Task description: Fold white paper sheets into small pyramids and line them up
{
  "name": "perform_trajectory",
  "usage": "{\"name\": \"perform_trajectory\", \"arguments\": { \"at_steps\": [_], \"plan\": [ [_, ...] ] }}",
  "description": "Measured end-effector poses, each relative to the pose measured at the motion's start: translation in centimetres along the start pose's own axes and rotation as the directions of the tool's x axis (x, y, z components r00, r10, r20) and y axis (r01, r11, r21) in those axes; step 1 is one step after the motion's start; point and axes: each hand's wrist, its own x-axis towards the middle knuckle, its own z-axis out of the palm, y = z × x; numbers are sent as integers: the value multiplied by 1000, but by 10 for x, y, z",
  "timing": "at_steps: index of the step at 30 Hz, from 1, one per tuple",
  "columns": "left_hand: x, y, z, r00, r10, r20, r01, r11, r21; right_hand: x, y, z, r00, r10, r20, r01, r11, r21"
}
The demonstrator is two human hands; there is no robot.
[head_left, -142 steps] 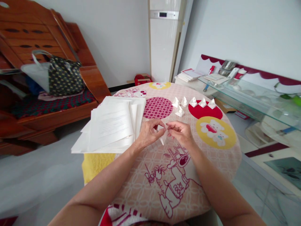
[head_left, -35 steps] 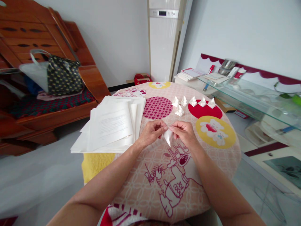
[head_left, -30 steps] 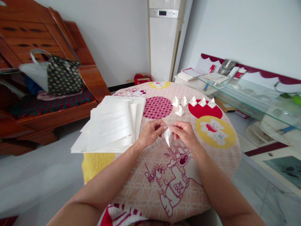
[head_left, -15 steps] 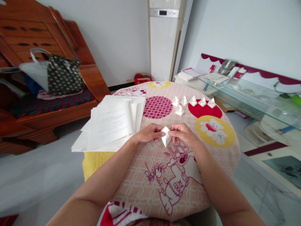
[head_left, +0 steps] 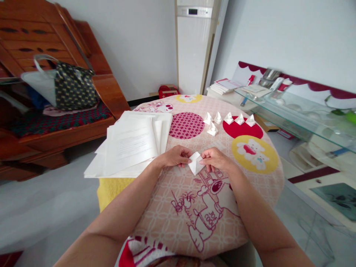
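Note:
A small piece of folded white paper (head_left: 196, 164) is held just above the patterned tablecloth (head_left: 172, 207), in front of me. My left hand (head_left: 178, 156) pinches its left corner between thumb and fingers. At the opposite corner, my right hand (head_left: 215, 158) grips it the same way. The paper has a diamond outline with a crease showing near its top. Beyond my hands stand several small white folded paper boats (head_left: 228, 118), some in a row on the red circle and others grouped to its left.
Left on the table lies a stack of white paper sheets (head_left: 133, 148), the top one printed. A glass shelf (head_left: 300, 107) with various items runs along the right. A wooden bench (head_left: 102, 96) holding a black patterned bag (head_left: 73, 87) stands at the left.
The folded paper has widened from a narrow pointed shape to a broader diamond. My hands have moved slightly apart, still pinching its sides.

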Motion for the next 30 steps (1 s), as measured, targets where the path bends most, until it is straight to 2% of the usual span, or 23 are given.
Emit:
{"name": "perform_trajectory", "arguments": {
  "at_steps": [6, 13, 18, 21, 25, 27, 30],
  "plan": [
    [-1, 0, 1, 999, -11, -53, 12, 1000, 27, -2, -4, 1, 999, 28, -35, -29, 999, -16],
    [0, 6, 9, 987, -6, -162, 46, 968, 248, -4, -7, 1, 993, 60, -99, -61, 998, -6],
    [2, 6, 14, 975, 78, -208, 17, 908, 419, -2, -3, 2, 990, 45, -137, -46, 999, -6],
    [4, 4, 16, 966, 139, -219, -27, 895, 445, 0, -1, 2, 989, 39, -142, -40, 999, -8],
    [5, 7, 17, 896, 302, -325, -111, 862, 495, 2, 3, 2, 989, 40, -140, -38, 999, 20],
    [3, 12, 18, 884, 364, -294, -190, 854, 485, 3, 4, 0, 988, 59, -139, -47, 995, 89],
    [-2, 21, 19, 878, 436, -199, -328, 849, 414, 4, 6, -7, 990, 88, -107, -55, 958, 280]
  ]
}}
